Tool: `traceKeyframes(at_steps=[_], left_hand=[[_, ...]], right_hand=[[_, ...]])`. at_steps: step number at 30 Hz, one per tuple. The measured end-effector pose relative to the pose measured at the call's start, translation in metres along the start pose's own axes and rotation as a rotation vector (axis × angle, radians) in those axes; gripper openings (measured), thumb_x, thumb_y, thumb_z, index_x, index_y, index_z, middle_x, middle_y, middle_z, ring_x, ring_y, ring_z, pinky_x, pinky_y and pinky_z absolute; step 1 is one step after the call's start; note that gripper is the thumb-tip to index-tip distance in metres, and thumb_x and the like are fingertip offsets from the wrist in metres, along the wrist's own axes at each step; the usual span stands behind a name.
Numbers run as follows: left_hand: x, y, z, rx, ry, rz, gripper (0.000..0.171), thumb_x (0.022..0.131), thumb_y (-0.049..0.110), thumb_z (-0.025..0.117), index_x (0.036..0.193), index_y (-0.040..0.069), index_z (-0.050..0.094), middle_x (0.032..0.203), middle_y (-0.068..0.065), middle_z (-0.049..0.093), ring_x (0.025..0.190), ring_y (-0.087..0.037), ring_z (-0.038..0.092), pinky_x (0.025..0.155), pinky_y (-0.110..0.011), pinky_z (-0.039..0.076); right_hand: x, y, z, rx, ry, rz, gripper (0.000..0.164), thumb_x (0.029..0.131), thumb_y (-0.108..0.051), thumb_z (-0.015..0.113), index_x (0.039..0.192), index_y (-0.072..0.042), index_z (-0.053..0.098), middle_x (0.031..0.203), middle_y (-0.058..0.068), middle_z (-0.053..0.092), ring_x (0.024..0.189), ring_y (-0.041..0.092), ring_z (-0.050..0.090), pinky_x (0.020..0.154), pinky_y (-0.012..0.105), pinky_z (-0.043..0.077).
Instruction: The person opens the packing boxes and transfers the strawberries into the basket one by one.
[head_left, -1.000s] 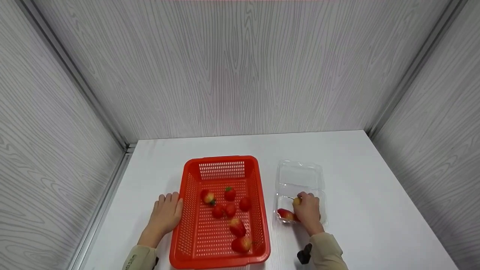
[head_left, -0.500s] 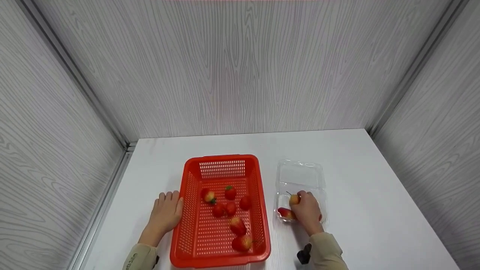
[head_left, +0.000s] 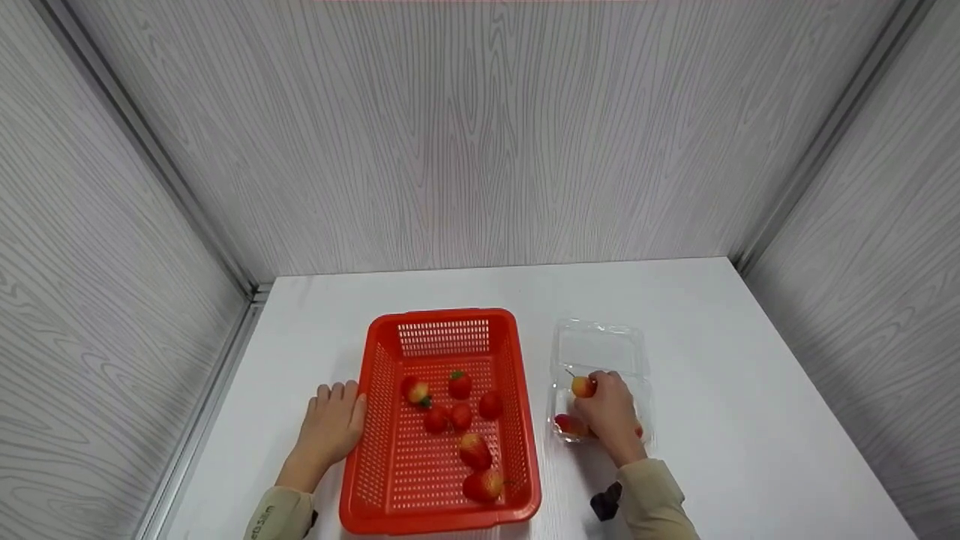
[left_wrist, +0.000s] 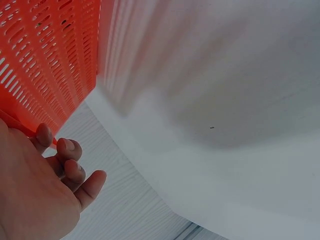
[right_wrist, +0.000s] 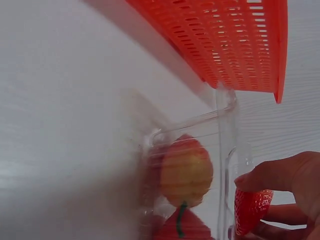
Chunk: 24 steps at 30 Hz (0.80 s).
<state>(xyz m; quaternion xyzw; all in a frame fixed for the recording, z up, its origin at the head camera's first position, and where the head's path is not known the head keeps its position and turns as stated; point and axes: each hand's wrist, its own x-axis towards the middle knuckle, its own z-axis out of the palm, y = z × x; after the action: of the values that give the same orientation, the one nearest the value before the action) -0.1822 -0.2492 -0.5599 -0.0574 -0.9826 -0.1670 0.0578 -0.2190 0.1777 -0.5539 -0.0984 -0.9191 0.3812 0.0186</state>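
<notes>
Beside the red plastic basket point(head_left: 352, 517), my left hand point(head_left: 330, 420) holds its left rim. Its fingers point(left_wrist: 90, 190) curl under the lip in the left wrist view. My right hand point(head_left: 613, 412) pinches a red strawberry point(right_wrist: 250, 210) with a yellow stem end point(head_left: 582, 386), just above the lidded clear plastic box point(head_left: 600, 349). The box's lid lies folded back. A red-and-yellow fruit point(head_left: 571, 426) lies inside; part of the box is hidden behind the hand. In the right wrist view, a yellow-red fruit point(right_wrist: 186, 170) and a red one with a green stem point(right_wrist: 182, 227) show.
Inside the basket lie several fruits, among them a strawberry with green leaves point(head_left: 460, 385), a small red fruit point(head_left: 490, 406) and a red-yellow fruit point(head_left: 484, 486). The white table point(head_left: 720, 420) meets grey wood-grain panels point(head_left: 465, 150) at the back and sides.
My right hand has lifted the strawberry and shifted it slightly left and away from me over the box. The left hand and the basket stay where they were.
</notes>
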Motion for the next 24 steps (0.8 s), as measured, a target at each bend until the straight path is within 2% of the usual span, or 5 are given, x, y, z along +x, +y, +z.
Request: traceKeyframes(at_steps=[4,12,20,24], left_hand=[[0.000,0.000,0.000,0.003,0.002,0.002,0.022,0.106,0.024,0.039,0.101,0.006,0.049,0.086,-0.009,0.044,0.082,-0.028,0.037,0.073,-0.046,0.035],[0.000,0.002,-0.002,-0.007,-0.001,-0.001,0.021,0.106,0.024,0.040,0.101,0.005,0.049,0.086,-0.010,0.043,0.082,-0.028,0.037,0.073,-0.046,0.035],[-0.001,0.001,-0.001,0.000,0.022,0.019,0.020,0.106,0.024,0.040,0.098,0.007,0.048,0.083,-0.008,0.043,0.078,-0.026,0.035,0.070,-0.044,0.034],[0.000,0.000,0.000,-0.003,0.020,0.015,0.021,0.106,0.025,0.040,0.099,0.007,0.048,0.084,-0.009,0.043,0.079,-0.026,0.035,0.071,-0.045,0.034]], right_hand=[[-0.001,-0.014,0.000,0.021,0.015,-0.036,0.046,0.079,-0.006,0.075,0.120,0.005,0.060,0.106,0.017,0.059,0.094,0.032,0.057,0.089,0.047,0.051],[-0.005,-0.039,0.002,0.063,0.043,-0.149,0.037,0.078,-0.004,0.076,0.112,0.005,0.065,0.099,0.015,0.061,0.090,0.030,0.058,0.087,0.045,0.052],[-0.016,-0.064,0.006,0.084,0.084,-0.308,0.035,0.076,-0.006,0.080,0.107,0.005,0.068,0.091,0.013,0.062,0.081,0.026,0.060,0.076,0.042,0.055],[-0.025,-0.080,0.011,0.118,0.042,-0.350,0.034,0.076,-0.008,0.081,0.106,0.004,0.069,0.090,0.010,0.062,0.080,0.023,0.060,0.071,0.038,0.055]])
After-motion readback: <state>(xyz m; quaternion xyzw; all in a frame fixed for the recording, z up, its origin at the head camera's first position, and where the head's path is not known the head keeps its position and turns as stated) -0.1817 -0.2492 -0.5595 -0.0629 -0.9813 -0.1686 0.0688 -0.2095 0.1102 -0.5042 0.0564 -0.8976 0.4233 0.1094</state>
